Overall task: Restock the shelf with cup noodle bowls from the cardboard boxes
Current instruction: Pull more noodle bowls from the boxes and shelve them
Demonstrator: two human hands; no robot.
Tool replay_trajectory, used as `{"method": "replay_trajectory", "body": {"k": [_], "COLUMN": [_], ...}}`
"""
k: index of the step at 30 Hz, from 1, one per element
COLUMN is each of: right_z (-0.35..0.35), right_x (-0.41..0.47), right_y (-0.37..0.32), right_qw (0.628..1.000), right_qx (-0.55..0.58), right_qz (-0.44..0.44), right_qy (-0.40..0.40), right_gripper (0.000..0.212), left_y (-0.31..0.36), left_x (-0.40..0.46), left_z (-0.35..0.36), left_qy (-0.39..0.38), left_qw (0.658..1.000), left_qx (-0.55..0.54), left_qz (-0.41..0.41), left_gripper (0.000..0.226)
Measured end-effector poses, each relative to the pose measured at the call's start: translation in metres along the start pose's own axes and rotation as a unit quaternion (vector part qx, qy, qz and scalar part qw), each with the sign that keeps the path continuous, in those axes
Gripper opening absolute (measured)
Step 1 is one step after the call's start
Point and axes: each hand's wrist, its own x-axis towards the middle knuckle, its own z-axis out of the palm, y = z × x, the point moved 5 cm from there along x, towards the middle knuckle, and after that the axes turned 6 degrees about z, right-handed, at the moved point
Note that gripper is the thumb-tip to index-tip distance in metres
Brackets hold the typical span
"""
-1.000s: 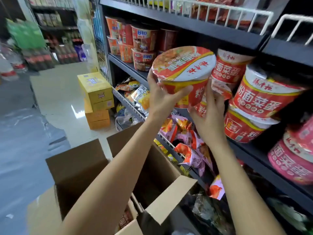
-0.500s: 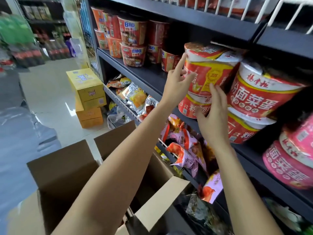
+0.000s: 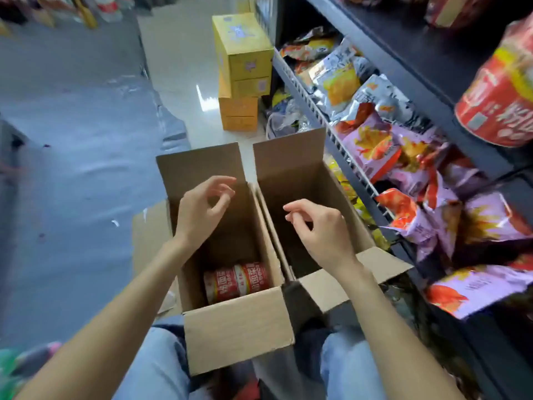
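Your left hand (image 3: 202,209) and right hand (image 3: 323,229) hover empty, fingers loosely curled, over two open cardboard boxes (image 3: 239,327). The remaining noodle bowls (image 3: 238,281) lie deep below your left fingers. Risk: a one-handed reach may crush a lid or catch a flap.

Chinese print on bowls (image 3: 238,281), illegible

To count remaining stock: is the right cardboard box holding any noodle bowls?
No, the right box looks empty, while red bowls lie only in the left box.
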Motion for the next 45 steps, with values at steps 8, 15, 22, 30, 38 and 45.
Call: {"method": "replay_trajectory", "body": {"k": [8, 15, 22, 30, 38, 45], "right_z": [0.216, 0.378, 0.427, 0.439, 0.444, 0.406], "right_x": [0.046, 0.051, 0.038, 0.017, 0.017, 0.041], "right_y": [0.036, 0.127, 0.222, 0.245, 0.24, 0.182], "right_qw": [0.954, 0.838, 0.723, 0.714, 0.752, 0.83], "right_qx": [-0.124, -0.315, -0.447, -0.339, -0.318, -0.361], "right_qz": [0.011, 0.06, 0.167, 0.217, 0.218, 0.164], "right_qy": [-0.271, -0.442, -0.499, -0.573, -0.534, -0.393], "right_gripper": [0.028, 0.057, 0.096, 0.099, 0.088, 0.087], "left_y": [-0.193, -0.253, -0.267, -0.265, -0.262, -0.263], "left_x": [-0.055, -0.053, -0.06, -0.06, -0.06, -0.057], "left_z": [0.008, 0.026, 0.033, 0.035, 0.036, 0.035], "left_qy": [-0.146, -0.104, -0.047, -0.037, -0.033, -0.041], "left_qw": [0.907, 0.907, 0.933, 0.927, 0.924, 0.92], "left_qx": [0.231, 0.26, 0.222, 0.236, 0.24, 0.257], "left_qz": [-0.32, -0.315, -0.279, -0.288, -0.295, -0.292], "left_gripper": [0.105, 0.09, 0.078, 0.079, 0.078, 0.077]}}
